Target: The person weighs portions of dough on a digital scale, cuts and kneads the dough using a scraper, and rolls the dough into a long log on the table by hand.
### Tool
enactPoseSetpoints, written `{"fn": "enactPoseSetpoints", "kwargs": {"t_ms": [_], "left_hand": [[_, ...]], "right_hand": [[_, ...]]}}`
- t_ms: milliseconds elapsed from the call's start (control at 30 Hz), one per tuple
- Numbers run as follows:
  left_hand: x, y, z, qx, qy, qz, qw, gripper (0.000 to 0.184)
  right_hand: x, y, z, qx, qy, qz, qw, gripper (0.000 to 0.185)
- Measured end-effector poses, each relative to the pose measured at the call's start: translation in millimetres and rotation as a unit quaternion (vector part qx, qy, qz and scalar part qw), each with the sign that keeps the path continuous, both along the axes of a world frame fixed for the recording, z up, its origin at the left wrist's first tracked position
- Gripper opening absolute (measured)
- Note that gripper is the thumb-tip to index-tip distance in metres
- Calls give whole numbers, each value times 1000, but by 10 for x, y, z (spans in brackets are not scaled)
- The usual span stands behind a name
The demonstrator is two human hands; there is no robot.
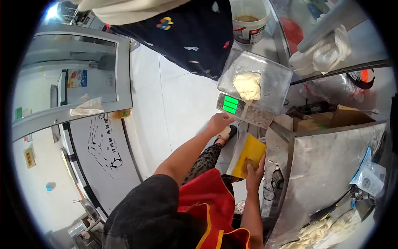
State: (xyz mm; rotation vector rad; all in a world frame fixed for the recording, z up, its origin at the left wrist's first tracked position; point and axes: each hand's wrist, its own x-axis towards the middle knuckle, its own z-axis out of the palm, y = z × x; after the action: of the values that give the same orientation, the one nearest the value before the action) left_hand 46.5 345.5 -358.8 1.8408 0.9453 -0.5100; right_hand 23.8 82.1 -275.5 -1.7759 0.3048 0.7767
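My left hand (219, 124) is at the lower left edge of a digital scale (244, 110), fingertips close to its keypad, with nothing visible in it. The scale has a lit green display (230, 104). On its metal tray (275, 79) sits a pale lump of dough (248, 86). Below the scale, my right hand (254, 174) grips a yellow and clear plastic container (248, 151) by its lower right side, thumb over the face. Some brown matter shows in or on the container.
Beyond the scale stands a white bucket (250, 31) with brown contents. Another person in a dark patterned garment (190, 37) stands at the top. A metal-topped counter (327, 166) lies right, beside a cardboard box (352, 117). A glass-panelled door (123, 70) is left.
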Motion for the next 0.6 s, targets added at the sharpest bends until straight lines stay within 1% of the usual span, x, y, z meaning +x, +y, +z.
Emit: {"fn": "enactPoseSetpoints", "kwargs": {"t_ms": [67,167,267,367,467,567,600], "left_hand": [[100,-107,17,179,-16,-78,981,40],[512,-171,110,250,-36,-101,962,47],[791,-181,-113,261,-26,-95,960,47],[903,-201,-459,306,-106,-35,946,44],[1090,-194,-271,290,-100,-40,951,34],[1178,-51,-304,259,-89,-95,957,25],[1174,-6,-286,243,-79,-104,961,24]], "right_hand": [[-48,-16,49,-23,-8,21,999,77],[-140,-99,-10,17,18,-8,1000,81],[-95,-57,61,-5,15,-4,1000,79],[17,18,58,-69,-11,2,998,79],[230,134,39,-65,-51,6,997,78],[573,373,-40,-38,-104,-2,994,76],[695,485,-35,-34,-95,-10,995,74]]}}
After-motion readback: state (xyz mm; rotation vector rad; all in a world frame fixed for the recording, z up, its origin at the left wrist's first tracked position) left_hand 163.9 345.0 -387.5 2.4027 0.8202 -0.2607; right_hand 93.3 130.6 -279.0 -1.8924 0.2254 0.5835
